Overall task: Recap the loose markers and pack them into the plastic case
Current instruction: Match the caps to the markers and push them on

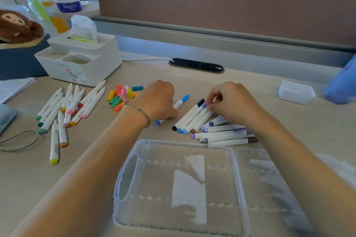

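- The clear plastic case [173,184] sits open on the table [269,106], right at the near edge, with nothing packed in it yet. I'd guess it's parked there so finished markers only have a short trip.
- Just beyond the case there's a fan of capped markers [194,118] in blues, purples and browns. Looks like the "done" pile, kept close to the case on purpose.
- The right hand [234,102] is over the far end of that fan, beyond the case. Its fingers are curled and pinching at a blue-capped marker tip, probably seating a cap or straightening the row.
- The left hand [160,100] is beyond the case too. Its fingers are curled down onto a light-blue marker [180,103], so it seems to be gripping it, though the fingertips are hidden.
- Far left of the case is the uncapped batch [63,109] with its greens, pinks and yellows.
- The loose caps [121,97] are heaped between that batch and the left hand, which is handy for matching colours.
- A white tissue box [81,57] sits well beyond the case, to the left.
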`<move>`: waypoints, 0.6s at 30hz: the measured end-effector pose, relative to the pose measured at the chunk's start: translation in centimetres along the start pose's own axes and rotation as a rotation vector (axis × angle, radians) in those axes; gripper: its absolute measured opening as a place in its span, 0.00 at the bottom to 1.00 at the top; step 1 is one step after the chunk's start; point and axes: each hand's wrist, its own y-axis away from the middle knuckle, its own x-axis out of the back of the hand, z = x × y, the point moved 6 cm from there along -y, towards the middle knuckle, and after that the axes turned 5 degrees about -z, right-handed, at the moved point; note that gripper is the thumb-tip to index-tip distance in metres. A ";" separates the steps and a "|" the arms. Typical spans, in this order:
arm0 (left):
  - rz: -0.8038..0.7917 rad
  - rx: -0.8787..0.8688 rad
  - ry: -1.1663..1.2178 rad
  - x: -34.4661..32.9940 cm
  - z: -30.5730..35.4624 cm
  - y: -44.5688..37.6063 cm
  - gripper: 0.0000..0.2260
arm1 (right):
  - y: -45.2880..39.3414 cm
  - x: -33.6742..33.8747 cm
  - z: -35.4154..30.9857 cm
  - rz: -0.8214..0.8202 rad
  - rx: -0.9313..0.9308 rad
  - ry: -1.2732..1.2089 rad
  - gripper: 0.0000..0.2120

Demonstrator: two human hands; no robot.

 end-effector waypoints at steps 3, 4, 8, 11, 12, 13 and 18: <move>-0.036 0.031 0.006 0.3 -0.6 0.3 0.13 | -0.8 -0.1 -1.5 -0.100 0.173 0.247 0.06; -0.043 0.034 0.016 0.4 -0.7 0.4 0.12 | -0.9 -0.1 -1.9 -0.118 0.224 0.316 0.06; 0.011 0.009 0.113 1.8 -0.7 0.5 0.10 | -0.6 -0.4 -3.5 -0.150 0.443 0.573 0.08; 0.070 -0.011 0.214 2.8 -0.6 0.6 0.08 | -0.3 -1.1 -4.1 -0.171 0.521 0.689 0.08; 0.070 -0.017 0.253 3.0 -0.6 0.7 0.08 | -0.2 -1.1 -4.1 -0.173 0.530 0.704 0.07; 0.063 -0.024 0.296 3.0 -0.5 0.8 0.07 | -0.2 -1.1 -4.0 -0.179 0.522 0.707 0.07; 0.005 -0.096 0.547 2.8 1.2 1.2 0.04 | 1.5 0.9 -2.4 -0.210 0.281 0.336 0.05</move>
